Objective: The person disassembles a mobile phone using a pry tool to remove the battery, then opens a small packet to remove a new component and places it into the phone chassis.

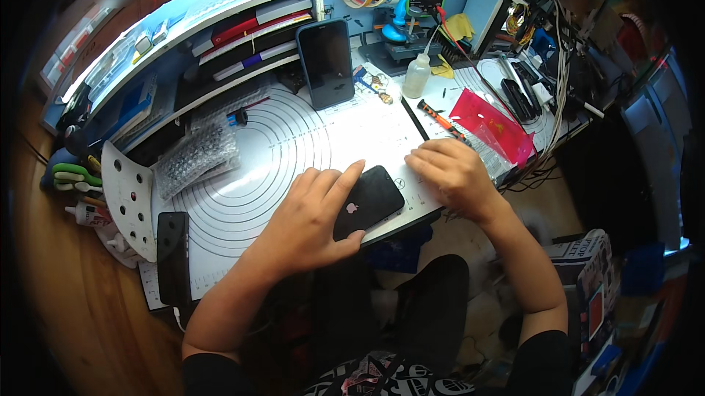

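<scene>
A black smartphone (377, 194) lies screen up on the white work mat (253, 175), a small pale mark showing on its glass. My left hand (308, 209) spans its left end, thumb at the near edge and fingers along the far edge. Just right of the phone, my right hand (452, 175) is closed with its fingers curled in near the mat's edge. Whatever those fingers may hold is hidden. Close by on the far side lie an orange-and-black screwdriver (443, 121) and a thin black strip (415, 118).
A larger phone (325, 65) stands upright at the back. Beside it are a squeeze bottle (417, 76) and a pink-red packet (490, 128). Bubble wrap (200, 157), another dark phone (173, 256) with a white cable, and a curved white panel (131, 198) occupy the left.
</scene>
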Demonstrator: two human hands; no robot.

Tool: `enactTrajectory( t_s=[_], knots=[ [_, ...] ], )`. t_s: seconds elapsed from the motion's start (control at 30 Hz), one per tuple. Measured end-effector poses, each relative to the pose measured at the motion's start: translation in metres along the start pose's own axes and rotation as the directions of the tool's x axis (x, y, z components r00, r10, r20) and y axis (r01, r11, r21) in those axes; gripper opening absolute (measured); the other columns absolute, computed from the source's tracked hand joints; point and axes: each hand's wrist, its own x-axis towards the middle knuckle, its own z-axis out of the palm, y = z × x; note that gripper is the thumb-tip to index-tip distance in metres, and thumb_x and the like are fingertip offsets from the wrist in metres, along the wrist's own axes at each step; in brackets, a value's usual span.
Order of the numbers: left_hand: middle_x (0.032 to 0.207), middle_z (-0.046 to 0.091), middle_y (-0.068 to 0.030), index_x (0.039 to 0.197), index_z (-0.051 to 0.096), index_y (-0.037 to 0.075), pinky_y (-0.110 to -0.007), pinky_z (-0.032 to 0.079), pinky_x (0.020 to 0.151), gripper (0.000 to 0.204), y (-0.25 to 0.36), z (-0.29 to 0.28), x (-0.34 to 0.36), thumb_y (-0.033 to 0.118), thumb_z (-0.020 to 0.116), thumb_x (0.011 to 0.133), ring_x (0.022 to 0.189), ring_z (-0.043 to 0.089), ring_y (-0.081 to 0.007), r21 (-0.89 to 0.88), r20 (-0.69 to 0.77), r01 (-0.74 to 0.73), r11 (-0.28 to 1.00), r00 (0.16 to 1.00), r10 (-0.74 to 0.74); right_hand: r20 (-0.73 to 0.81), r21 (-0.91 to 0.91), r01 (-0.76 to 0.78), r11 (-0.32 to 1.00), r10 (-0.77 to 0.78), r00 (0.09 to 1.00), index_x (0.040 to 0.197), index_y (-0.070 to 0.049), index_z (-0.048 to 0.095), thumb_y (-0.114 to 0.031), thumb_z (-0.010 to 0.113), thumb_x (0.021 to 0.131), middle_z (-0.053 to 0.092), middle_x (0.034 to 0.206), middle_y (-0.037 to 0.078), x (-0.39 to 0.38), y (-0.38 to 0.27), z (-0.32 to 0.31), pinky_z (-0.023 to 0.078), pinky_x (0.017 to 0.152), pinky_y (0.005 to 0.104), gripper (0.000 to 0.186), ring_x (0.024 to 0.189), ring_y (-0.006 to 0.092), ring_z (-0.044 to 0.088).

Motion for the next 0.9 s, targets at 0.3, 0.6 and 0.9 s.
enactTrajectory(
  t_s=[0.3, 0.6, 0.9],
  knots=[
    [0.116, 0.060, -0.0185, 0.154, 0.042, -0.002, -0.044, 0.047, 0.098, 0.093, 0.001, -0.002, 0.000, 0.026, 0.083, 0.075, 0.103, 0.055, -0.0359, -0.011, 0.011, 0.013, 1.000, 1.000, -0.013, 0.047, 0.271, -0.153, 0.950, 0.146, 0.988, 0.118, -0.001, 0.072, -0.022, 0.081, 0.086, 0.072, 0.112, 0.014, -0.001, -0.045, -0.014, 0.052, 0.092, 0.0420, 0.039, 0.105, 0.0303, 0.066],
    [0.114, 0.060, -0.0193, 0.156, 0.042, 0.002, -0.045, 0.048, 0.098, 0.099, 0.006, -0.002, 0.003, 0.024, 0.087, 0.070, 0.104, 0.057, -0.0352, -0.023, 0.020, 0.058, 0.998, 0.998, -0.057, 0.024, 0.367, -0.261, 0.893, 0.271, 0.962, 0.129, -0.002, 0.067, -0.020, 0.086, 0.083, 0.072, 0.113, 0.011, -0.017, -0.057, 0.003, 0.051, 0.094, 0.0420, 0.053, 0.107, 0.0286, 0.066],
    [0.115, 0.061, -0.0185, 0.157, 0.041, 0.002, -0.045, 0.047, 0.099, 0.100, 0.000, 0.002, 0.001, 0.025, 0.088, 0.071, 0.106, 0.057, -0.0352, -0.033, -0.010, 0.028, 0.999, 1.000, -0.028, -0.024, 0.393, -0.375, 0.840, 0.417, 0.909, 0.124, -0.004, 0.073, -0.015, 0.088, 0.080, 0.074, 0.111, 0.013, -0.013, -0.070, 0.002, 0.053, 0.094, 0.0404, 0.048, 0.107, 0.0302, 0.067]
  ],
)
